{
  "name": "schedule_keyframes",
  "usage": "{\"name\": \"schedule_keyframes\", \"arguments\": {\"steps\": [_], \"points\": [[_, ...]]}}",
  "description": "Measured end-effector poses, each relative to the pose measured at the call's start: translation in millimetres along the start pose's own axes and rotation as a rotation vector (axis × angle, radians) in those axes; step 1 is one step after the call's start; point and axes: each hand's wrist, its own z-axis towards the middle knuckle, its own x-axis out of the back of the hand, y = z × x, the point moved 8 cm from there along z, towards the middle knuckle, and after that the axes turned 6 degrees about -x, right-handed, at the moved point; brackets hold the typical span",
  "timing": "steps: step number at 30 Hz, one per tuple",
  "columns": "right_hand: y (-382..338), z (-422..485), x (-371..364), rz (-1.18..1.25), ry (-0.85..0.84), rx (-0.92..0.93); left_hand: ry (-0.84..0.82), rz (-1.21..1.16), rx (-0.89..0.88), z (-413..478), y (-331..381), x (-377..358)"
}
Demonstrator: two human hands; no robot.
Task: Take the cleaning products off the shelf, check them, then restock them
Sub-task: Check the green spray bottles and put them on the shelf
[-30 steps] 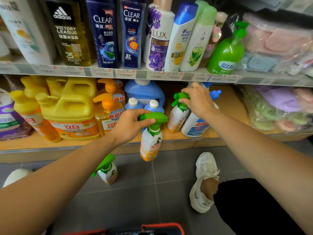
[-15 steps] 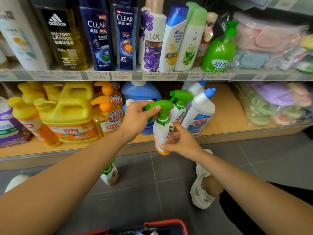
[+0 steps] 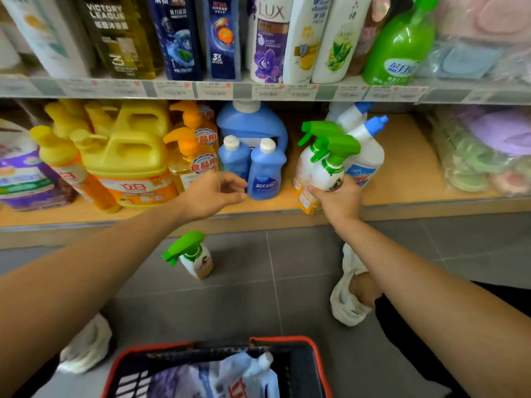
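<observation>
On lower shelf (image 3: 402, 179): jugs (image 3: 126, 156) left, small bottles (image 3: 265, 170) centre, spray bottles (image 3: 330, 170) right. On floor (image 3: 301, 268) before shelf: single sprayer (image 3: 195, 259); basket (image 3: 316, 357) in foreground.

Left hand (image 3: 214, 193) loose, right hand (image 3: 337, 200) curled

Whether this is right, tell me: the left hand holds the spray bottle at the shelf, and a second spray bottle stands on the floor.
Wrong hand. The head view shows the right hand holding the spray bottle at the shelf; the left hand holds nothing. A second spray bottle does stand on the floor.
</observation>
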Motion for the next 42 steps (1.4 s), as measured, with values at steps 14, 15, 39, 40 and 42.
{"name": "schedule_keyframes", "arguments": {"steps": [14,15,39,40,42], "points": [[-15.5,20.0,-64.7,0.018,-0.147,-0.047,-0.194,0.688,0.296,-77.6,-119.8,11.6],[-10.9,19.2,-64.2,0.031,-0.147,-0.053,-0.193,0.685,0.294,-77.2,-120.1,11.5],[6.6,-31.7,-63.5,0.12,-0.763,-0.082,0.019,0.385,-0.277,-5.6,46.1,-4.4],[2.7,-39.2,-64.4,0.066,-0.813,-0.011,0.043,0.376,-0.287,-0.1,54.6,-4.7],[-6.2,-46.5,-62.5,0.014,-0.787,0.112,0.097,0.366,-0.297,12.0,69.2,-6.0]]}}
